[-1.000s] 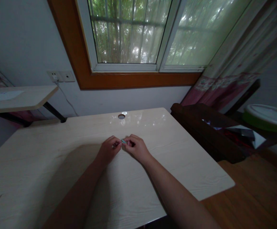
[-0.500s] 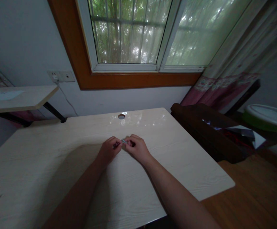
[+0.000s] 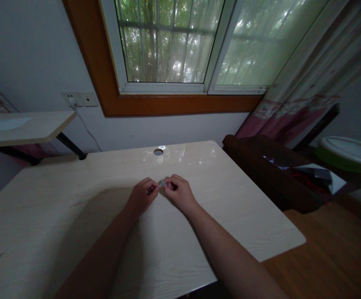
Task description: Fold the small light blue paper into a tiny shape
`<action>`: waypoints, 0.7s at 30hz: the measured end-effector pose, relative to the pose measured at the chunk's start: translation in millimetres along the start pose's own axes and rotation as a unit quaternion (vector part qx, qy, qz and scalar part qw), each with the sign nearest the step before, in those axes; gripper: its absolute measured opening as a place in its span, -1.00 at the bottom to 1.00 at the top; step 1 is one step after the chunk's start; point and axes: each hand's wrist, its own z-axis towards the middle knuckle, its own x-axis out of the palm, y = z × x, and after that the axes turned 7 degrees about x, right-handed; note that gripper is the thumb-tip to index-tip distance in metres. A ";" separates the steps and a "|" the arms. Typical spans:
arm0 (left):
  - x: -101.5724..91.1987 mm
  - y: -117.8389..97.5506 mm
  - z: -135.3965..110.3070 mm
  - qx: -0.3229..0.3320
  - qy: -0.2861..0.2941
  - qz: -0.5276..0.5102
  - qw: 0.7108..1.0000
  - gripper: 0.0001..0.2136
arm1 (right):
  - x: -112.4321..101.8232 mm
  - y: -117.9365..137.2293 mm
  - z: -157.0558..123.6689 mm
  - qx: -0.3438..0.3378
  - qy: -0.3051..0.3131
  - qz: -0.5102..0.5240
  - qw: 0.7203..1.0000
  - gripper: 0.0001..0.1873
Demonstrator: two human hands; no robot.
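Both hands rest together on the middle of a pale wooden desk [image 3: 74, 232]. My left hand [image 3: 143, 195] is curled, its fingertips pinched on a small greenish object [image 3: 161, 182] that is too small to name. My right hand [image 3: 178, 192] is also curled, pinching the same small object from the other side. The fingertips of the two hands meet at it. Most of the object is hidden by the fingers.
A round cable hole [image 3: 158, 152] lies near the desk's far edge. A dark wooden piece of furniture [image 3: 261, 166] with papers stands at the right, a green and white basin [image 3: 348, 153] beyond it. A second small table [image 3: 28, 126] is at the left, a window above.
The hands stay at the same spot; the fingertips have shifted slightly closer around the small object. Nothing else has moved.
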 end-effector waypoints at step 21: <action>-2.0 -4.6 0.3 0.011 -0.013 -0.005 1.000 -0.91 | -0.2 1.8 0.8 0.032 -0.022 0.029 0.999 -0.94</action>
